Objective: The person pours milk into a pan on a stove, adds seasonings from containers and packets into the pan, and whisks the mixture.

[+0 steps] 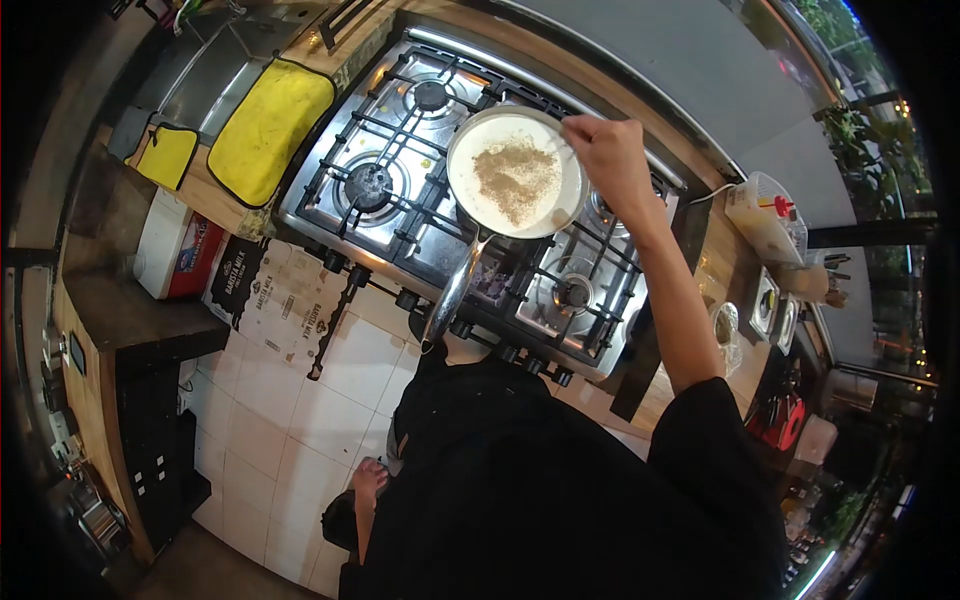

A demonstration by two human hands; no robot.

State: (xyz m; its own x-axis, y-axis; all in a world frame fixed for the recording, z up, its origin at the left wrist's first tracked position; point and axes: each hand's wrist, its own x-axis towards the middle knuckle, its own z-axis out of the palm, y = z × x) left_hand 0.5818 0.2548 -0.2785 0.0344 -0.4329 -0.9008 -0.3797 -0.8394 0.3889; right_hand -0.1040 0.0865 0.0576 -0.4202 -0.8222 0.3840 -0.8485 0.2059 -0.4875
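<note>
I watch the right grip [608, 152], pinched, contents unclear, by the pan [573, 193], whose handle [462, 290], if bumped, risks spillage.

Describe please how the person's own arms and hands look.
The right hand and left hand are bare, without gloves. The right arm has a short, loose black sleeve and shows no watch or bracelet. On the left arm, the sleeve's edge is hard to tell against the black clothing.
</note>
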